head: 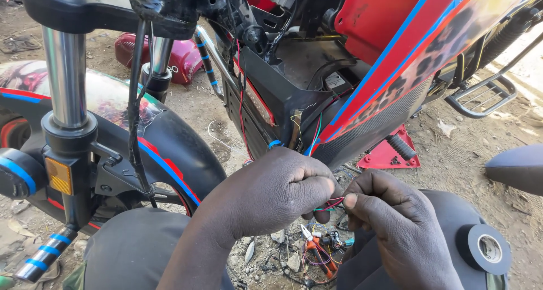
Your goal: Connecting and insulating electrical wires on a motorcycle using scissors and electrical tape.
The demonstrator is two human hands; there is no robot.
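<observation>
My left hand [271, 191] and my right hand [390, 222] meet low in the middle of the head view, both pinching a small bundle of thin red and green wires [332, 203]. More thin wires [315, 132] hang from the open black and red body of a motorbike [317, 92] just above the hands. Both fists are closed around the wire ends, which are mostly hidden by my fingers.
The chrome front fork [65, 80] and black mudguard [169, 143] stand at the left. A roll of black tape [485, 248] rests on my right knee. Orange-handled pliers [317, 250] and wire scraps lie on the dirt below. A red panel [390, 154] lies behind.
</observation>
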